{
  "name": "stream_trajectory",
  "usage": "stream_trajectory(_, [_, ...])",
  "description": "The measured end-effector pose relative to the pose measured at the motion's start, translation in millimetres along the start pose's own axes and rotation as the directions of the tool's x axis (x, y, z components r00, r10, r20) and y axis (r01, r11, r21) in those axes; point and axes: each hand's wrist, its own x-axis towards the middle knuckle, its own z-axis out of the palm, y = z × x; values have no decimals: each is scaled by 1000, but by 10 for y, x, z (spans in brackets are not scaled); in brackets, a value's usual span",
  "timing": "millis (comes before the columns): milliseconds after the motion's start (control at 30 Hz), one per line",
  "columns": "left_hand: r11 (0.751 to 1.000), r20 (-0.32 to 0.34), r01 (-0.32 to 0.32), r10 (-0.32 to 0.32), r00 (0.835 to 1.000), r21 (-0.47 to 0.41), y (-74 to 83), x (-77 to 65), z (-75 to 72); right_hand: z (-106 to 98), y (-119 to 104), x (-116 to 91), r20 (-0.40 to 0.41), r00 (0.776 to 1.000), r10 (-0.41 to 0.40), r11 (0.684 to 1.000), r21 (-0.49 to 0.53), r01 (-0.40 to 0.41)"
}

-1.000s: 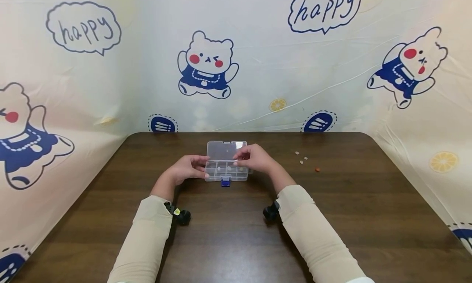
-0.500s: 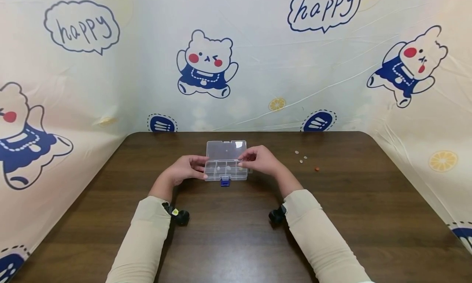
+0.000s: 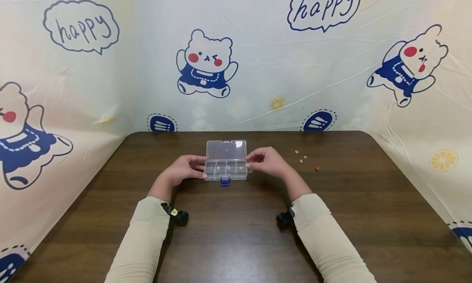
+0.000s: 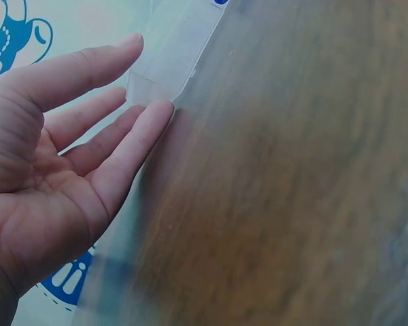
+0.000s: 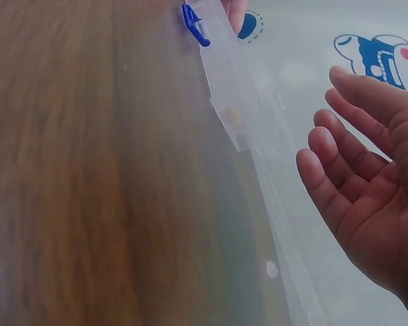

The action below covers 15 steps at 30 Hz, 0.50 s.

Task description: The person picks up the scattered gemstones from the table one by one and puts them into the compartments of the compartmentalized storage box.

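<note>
A clear plastic compartment box [image 3: 236,177] stands on the table with its lid [image 3: 218,151] raised at the back. A blue latch [image 3: 225,182] hangs at its front. Small pale pieces [image 3: 218,168] and one yellowish piece [image 3: 241,168] sit in separate compartments. My left hand [image 3: 183,168] holds the box's left end, thumb near the front corner and fingers toward the back. At the right end is my right hand [image 3: 269,162], thumb and fingers apart, their tips close to the box's side. The right wrist view shows that hand [image 5: 374,176] with nothing in it.
To the right, several small pale pieces [image 3: 296,152] and one orange piece [image 3: 317,168] lie on the brown wooden table [image 3: 228,233]. A printed cloth [image 3: 258,69] hangs behind the table. Each wrist wears a black camera [image 3: 180,218].
My right hand has drawn back rightward, from over the box's compartments to beside its right end, uncovering the yellowish piece. My left hand keeps its place.
</note>
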Motion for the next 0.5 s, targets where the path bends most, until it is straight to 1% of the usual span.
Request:
stream_trajectory(200, [1000, 2, -9, 9, 1000, 4, -10, 15, -2, -74, 33, -82, -21, 1000, 11, 1000, -9, -12])
stream_trajectory(500, [1000, -10, -14, 15, 1000, 17, 2, 9, 23, -197, 81, -204, -26, 999, 24, 1000, -14, -25])
